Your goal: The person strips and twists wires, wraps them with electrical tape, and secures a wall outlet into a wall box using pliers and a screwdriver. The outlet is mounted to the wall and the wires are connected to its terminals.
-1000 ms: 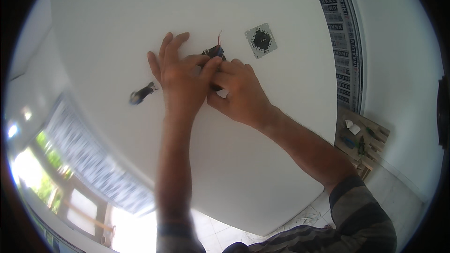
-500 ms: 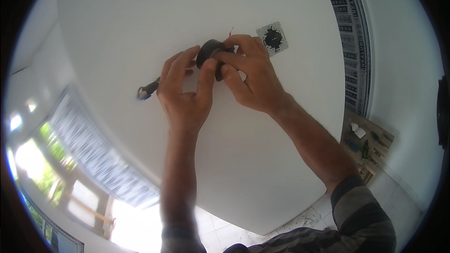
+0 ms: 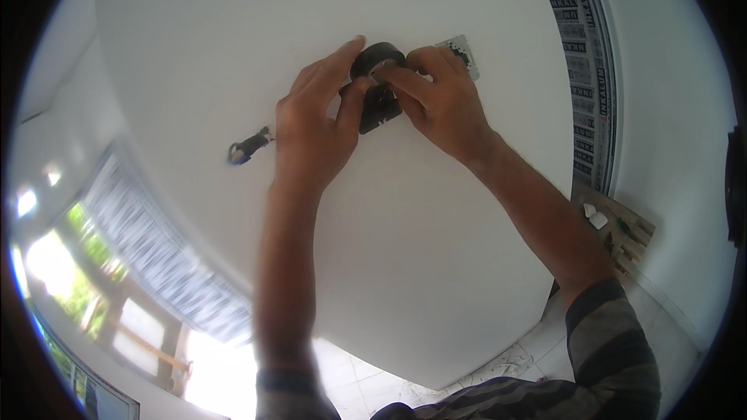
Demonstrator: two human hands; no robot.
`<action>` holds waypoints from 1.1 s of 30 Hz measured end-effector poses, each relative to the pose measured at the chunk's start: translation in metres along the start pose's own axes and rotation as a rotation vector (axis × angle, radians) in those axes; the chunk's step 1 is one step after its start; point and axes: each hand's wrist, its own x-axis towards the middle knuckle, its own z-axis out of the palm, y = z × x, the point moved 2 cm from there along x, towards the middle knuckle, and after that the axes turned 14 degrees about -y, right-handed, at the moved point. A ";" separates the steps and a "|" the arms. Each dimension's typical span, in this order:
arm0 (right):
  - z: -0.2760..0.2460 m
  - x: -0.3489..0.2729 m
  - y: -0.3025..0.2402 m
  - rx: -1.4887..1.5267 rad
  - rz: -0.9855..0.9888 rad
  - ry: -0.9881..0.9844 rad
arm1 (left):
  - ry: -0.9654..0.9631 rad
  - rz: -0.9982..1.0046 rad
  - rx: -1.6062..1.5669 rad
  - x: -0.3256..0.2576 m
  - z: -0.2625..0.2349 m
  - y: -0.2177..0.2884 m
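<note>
Both hands risen toward socket, left hand, right hand clamped on black tape roll, bare wall leftward.

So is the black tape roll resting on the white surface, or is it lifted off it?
Cannot tell; the black tape roll is gripped by the left hand and right hand.

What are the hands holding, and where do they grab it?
Both hands pinch a black tape roll: left hand at its lower left rim, right hand at its lower right.

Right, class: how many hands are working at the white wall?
2: the left hand and the right hand, both pinching a black tape roll; none seems hidden.
</note>
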 end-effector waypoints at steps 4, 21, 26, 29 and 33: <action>-0.010 0.000 -0.009 -0.076 -0.039 0.029 | 0.038 -0.013 0.231 -0.018 0.000 -0.011; -0.009 -0.027 -0.034 0.189 0.113 -0.075 | -0.079 0.038 0.537 -0.013 0.010 -0.018; 0.004 -0.026 -0.048 0.635 0.213 -0.062 | -0.083 0.017 0.506 -0.012 0.009 -0.021; 0.003 -0.017 -0.052 1.048 0.377 -0.091 | -0.098 0.016 0.516 -0.014 0.008 -0.020; 0.007 -0.008 -0.049 1.472 0.441 0.092 | -0.127 0.007 0.476 -0.011 0.009 -0.019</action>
